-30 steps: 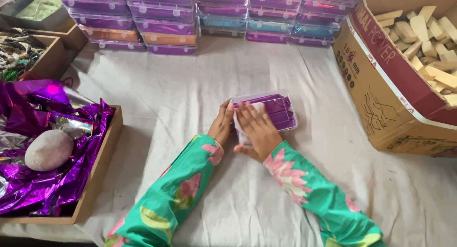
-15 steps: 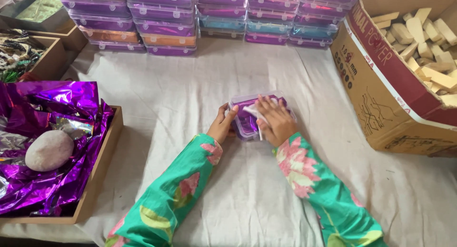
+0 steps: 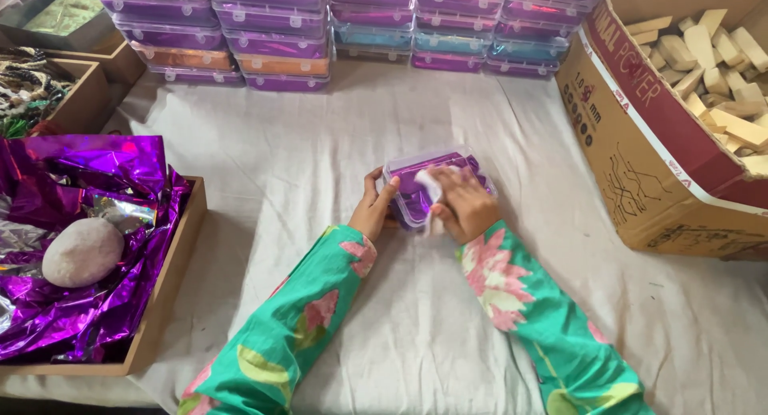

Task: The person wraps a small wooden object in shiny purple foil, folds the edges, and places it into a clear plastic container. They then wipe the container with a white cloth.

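Hiding box (image 3: 416, 192) lid: right hand (image 3: 466, 208)

Left hand (image 3: 374, 209) steadies near-left edge of clear plastic box (image 3: 436, 183) with purple contents. Right hand (image 3: 464, 207) presses small white cloth (image 3: 432, 189) on its lid. Foil tray (image 3: 172, 279) left of hands, cardboard carton (image 3: 640, 167) right, box stacks (image 3: 320, 23) beyond.
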